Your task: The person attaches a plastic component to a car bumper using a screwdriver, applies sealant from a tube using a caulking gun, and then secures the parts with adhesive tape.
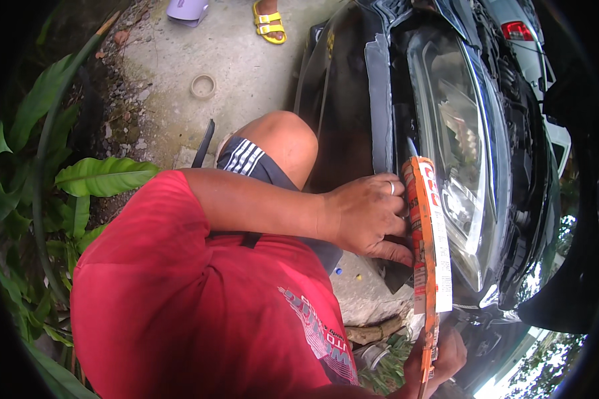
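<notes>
My left hand (369, 216), with a ring on one finger, is closed at the front of an orange caulking gun (428, 299) holding a red and white sealant tube (426, 219). My right hand (439, 359) grips the gun's rear at the lower right, partly hidden. The tube's nozzle (411, 147) points into a dark channel between a grey strip (379, 100) on the dark bumper (333, 113) and the car's headlight (459, 139). Whether the nozzle tip touches the car is unclear.
A tape roll (203, 86) and a purple object (186, 10) lie on the concrete (246, 80). Another person's foot (268, 20) in a yellow sandal stands at the top. Leafy plants (113, 176) line the left; a second vehicle (526, 33) shows beyond the car. My bent knee is beside the bumper.
</notes>
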Available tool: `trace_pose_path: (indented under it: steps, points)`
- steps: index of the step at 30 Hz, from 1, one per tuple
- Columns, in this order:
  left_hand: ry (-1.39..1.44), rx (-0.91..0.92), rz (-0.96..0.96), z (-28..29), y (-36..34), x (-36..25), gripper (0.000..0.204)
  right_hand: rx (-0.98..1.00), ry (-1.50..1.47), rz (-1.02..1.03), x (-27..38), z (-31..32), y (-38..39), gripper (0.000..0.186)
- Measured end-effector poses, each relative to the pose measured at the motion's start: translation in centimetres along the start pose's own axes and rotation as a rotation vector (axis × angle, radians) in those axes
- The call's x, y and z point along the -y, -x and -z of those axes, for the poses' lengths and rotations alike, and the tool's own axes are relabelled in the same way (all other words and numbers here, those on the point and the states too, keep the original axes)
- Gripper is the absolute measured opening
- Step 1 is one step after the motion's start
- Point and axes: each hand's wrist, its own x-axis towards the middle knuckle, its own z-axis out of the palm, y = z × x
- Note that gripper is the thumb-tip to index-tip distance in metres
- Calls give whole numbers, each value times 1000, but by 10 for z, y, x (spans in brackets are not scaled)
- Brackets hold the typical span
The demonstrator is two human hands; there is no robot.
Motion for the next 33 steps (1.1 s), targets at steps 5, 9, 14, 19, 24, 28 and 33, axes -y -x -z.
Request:
trace_pose_path:
  steps: [5,9,14,19,24,28,33]
  points:
    - [11,5,6,1,0,0,49,58,35,182,-6,15,-4,20]
    - [-7,-4,-16,0,0,0,49,-45,-88,215,15,10,-25,21]
    - [-13,-15,-22,1,0,-1,48,-10,-78,199,2,11,-13,28]
    - [-36,-1,-11,0,0,-2,46,-25,-22,176,4,14,-14,34]
    - [-33,-23,-25,1,-1,-2,46,-42,18,182,2,13,-9,37]
    - [-28,-31,-24,0,-1,-3,46,-31,64,176,-4,15,-4,37]
    - [-11,-41,-26,-1,-1,-2,45,3,123,199,-10,19,0,27]
